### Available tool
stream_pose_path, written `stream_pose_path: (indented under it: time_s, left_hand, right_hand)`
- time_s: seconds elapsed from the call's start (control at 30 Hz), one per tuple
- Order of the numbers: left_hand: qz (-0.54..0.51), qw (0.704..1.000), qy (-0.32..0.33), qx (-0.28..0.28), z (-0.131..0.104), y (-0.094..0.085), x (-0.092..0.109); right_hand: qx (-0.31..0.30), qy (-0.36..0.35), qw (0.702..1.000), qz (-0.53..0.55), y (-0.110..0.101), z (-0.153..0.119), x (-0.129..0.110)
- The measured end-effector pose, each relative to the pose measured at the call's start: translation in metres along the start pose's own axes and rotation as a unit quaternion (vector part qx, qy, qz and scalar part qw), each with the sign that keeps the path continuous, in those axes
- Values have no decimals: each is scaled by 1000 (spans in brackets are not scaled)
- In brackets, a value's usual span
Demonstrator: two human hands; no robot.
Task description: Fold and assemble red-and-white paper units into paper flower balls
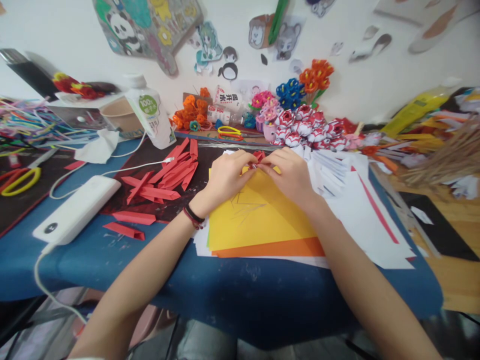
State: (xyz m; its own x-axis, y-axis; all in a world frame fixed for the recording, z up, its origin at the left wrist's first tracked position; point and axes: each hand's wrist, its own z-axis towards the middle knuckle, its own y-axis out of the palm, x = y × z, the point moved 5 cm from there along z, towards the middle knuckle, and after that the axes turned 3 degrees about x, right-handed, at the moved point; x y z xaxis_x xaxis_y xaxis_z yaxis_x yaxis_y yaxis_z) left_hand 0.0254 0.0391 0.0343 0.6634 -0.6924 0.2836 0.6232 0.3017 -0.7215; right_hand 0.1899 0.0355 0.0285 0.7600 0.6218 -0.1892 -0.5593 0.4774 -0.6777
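Note:
Over the far edge of a yellow sheet (262, 215), both hands meet at a small red and white paper piece (258, 157). My left hand (233, 172) is closed on it with thumb and fingertips from the left. From the right, my right hand (288, 172) pinches the same piece, its fingertips almost touching those of the left. The fingers cover most of the piece. Thin wire-like strands (245, 206) lie on the yellow sheet. Folded red paper strips (176, 170) are piled left of my left hand, on a dark mat.
A white power bank (77, 210) with a cable lies at left, near yellow-handled scissors (22, 182). Behind stand a white bottle (150, 112) and red-white paper flowers (307, 125). White paper sheets (369, 220) spread at right, and a black flat object (437, 225) lies beyond.

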Motion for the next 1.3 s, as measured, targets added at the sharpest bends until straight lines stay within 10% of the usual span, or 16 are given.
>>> stream_pose_path:
  time_s: [0.47, 1.3]
  left_hand:
    - [65, 997, -17, -23, -3, 5, 7]
    - [-3, 990, -140, -24, 2, -2, -53]
  right_hand:
    - [-43, -23, 996, -69, 5, -5, -5]
    - [-65, -6, 993, 95, -1, -4, 8]
